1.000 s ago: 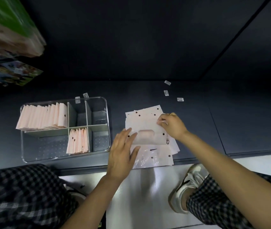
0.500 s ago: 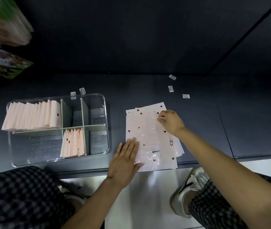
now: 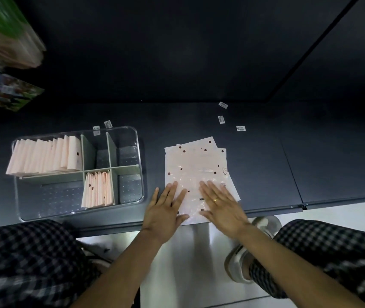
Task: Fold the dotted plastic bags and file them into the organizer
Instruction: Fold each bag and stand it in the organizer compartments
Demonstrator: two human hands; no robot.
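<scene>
So both hands, left hand [image 3: 166,211] and right hand [image 3: 220,207], lie flat with fingers straight on the near end of the dotted bag stack [image 3: 196,168], probably smoothing it for a fold. The stack sits just right of the organizer [image 3: 136,138], already partly filled.

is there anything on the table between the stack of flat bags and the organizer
Nothing visible. The dark tabletop between the flat bags and the clear organizer is bare. Both hands, left and right, already rest flat on the top bag.
</scene>
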